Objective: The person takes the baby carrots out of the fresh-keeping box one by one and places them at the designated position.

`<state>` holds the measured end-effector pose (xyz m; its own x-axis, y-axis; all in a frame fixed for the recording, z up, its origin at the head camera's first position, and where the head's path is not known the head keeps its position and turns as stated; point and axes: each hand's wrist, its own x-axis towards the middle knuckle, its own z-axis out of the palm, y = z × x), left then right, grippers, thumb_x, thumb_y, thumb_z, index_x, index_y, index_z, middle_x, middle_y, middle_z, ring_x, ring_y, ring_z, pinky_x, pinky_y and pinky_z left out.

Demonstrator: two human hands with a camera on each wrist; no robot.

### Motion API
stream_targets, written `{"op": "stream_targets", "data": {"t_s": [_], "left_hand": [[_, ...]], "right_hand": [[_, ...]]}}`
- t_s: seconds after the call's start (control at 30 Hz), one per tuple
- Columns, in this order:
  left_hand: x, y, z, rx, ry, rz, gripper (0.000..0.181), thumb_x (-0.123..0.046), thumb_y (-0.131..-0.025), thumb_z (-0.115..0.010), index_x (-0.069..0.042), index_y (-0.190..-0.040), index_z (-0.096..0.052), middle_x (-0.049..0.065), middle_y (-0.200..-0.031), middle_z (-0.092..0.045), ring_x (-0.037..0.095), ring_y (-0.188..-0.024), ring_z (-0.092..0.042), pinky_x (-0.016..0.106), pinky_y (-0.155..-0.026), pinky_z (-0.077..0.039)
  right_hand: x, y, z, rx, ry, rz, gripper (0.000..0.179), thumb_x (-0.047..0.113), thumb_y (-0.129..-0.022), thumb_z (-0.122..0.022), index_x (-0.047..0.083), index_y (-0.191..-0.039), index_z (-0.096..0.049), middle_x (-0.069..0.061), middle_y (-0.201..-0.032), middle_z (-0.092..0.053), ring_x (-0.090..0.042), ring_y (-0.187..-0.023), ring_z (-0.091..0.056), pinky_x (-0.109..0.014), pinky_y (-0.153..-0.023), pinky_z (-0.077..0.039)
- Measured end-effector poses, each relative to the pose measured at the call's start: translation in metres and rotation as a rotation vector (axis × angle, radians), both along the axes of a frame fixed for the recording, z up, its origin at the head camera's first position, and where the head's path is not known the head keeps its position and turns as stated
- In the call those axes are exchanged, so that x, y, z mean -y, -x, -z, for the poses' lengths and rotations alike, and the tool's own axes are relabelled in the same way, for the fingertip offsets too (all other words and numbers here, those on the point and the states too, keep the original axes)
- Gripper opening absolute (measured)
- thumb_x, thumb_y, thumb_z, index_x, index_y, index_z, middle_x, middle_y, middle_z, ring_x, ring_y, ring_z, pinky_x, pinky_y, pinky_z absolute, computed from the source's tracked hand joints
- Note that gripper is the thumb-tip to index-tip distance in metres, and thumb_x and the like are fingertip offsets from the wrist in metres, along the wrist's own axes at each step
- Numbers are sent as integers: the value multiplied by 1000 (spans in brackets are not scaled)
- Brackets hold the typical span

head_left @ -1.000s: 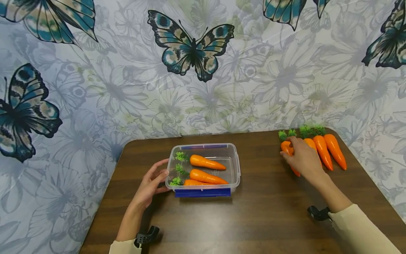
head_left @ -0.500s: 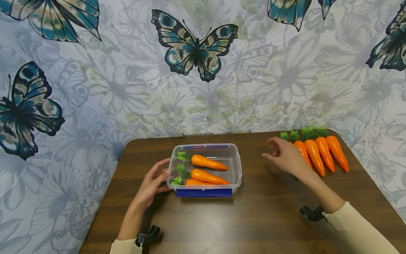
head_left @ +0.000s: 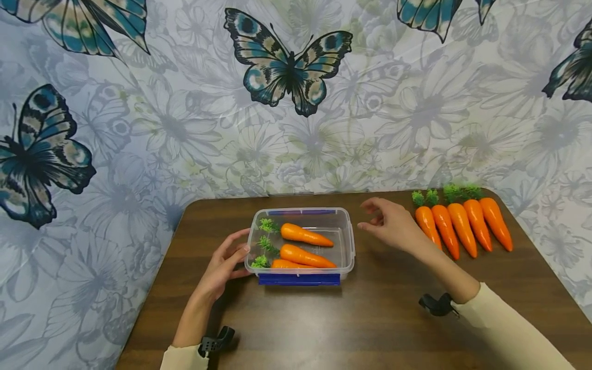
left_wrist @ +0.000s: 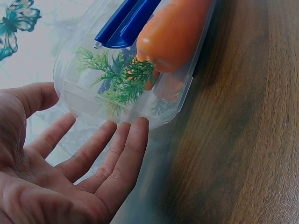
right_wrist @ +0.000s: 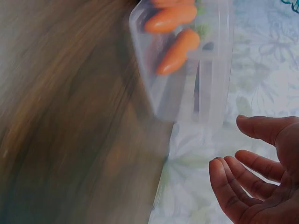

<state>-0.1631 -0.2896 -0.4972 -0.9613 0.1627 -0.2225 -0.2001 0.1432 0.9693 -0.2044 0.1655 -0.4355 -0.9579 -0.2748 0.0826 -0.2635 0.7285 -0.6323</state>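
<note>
A clear plastic container [head_left: 342,241] with blue clips sits left of the table's centre. Three orange carrots with green tops lie in it: a back one [head_left: 307,235], a middle one [head_left: 307,256] and a front one [head_left: 290,264] partly hidden by the wall. At its left end, my left hand [head_left: 219,272] touches the wall with extended fingers; in the left wrist view the fingertips [left_wrist: 140,125] meet the plastic. My right hand [head_left: 392,226] hovers just right of the container, holding nothing, its fingers loosely bent. Several carrots [head_left: 461,229] lie in a row to its right.
The brown wooden table [head_left: 370,318] ends at the back against a wall covering [head_left: 194,128] with butterflies and flowers. A black strap device sits on each wrist, the left one [head_left: 216,341] and the right one [head_left: 437,304].
My right hand has left the row of carrots and moved left toward the container, with nothing in it. My left hand stays at the container's left end.
</note>
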Motion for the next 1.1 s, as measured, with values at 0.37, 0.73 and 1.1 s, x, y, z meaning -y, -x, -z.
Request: {"op": "stream_targets", "data": {"t_s": [0.37,0.73,1.1], "left_hand": [[2,3,2,-3,-17,10,55,-34,-111,-62,-30,-163,-43,25,-153,-57,16,-106,-76,44,-85,-67],[3,2,1,-26,-17,16,55,-34,-111,-62,-30,-163,-44,26,-150,-58,18,-106,-76,44,-84,-67],[3,0,1,-27,-20,18,54,-34,-111,-62,-30,-162,-44,25,-150,-58,18,-105,-76,46,-84,-67]], "right_hand": [[45,8,-9,-18,6,-139,43,28,-95,-84,11,-131,-70,-11,-125,-75,-30,-107,-72,-47,-93,-61],[85,16,-12,17,-65,-277,44,28,-94,-85,11,-131,-70,-7,-129,-74,-32,-116,-70,-50,-102,-58],[117,31,-14,101,-168,-387,46,26,-95,-84,11,-135,-68,-11,-131,-75,-33,-116,-72,-47,-99,-59]]}}
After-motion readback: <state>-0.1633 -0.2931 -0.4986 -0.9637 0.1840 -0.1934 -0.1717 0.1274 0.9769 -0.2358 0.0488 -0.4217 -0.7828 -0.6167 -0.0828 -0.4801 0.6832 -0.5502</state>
